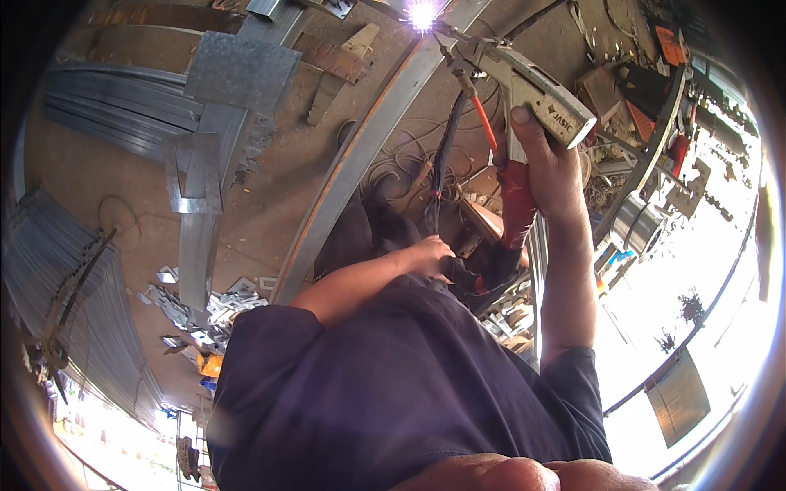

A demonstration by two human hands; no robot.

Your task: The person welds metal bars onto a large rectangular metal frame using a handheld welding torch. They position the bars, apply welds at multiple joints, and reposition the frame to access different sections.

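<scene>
My right hand (543, 159) is closed around the grip of a handheld laser welding gun (522, 86), with the thumb along the side of its pale housing. The gun's tip points at a bright spark (422, 13) at the top, over the upper end of a long metal beam (374, 135). A red-orange hose (482, 119) runs from near the nozzle to the grip, which is wrapped in red. At my waist, my left hand (433, 255) is closed on a black cable or sleeve (463, 276); exactly how it grips is partly hidden.
Stacked metal profiles (123, 110) lie at the left, beside a flat metal plate (242, 70) and a rectangular metal frame (193, 172). Small metal offcuts (239, 304) are heaped near my left elbow. Coiled cables (405, 156) lie on the floor below the gun. A metal cylinder (638, 224) stands at the right.
</scene>
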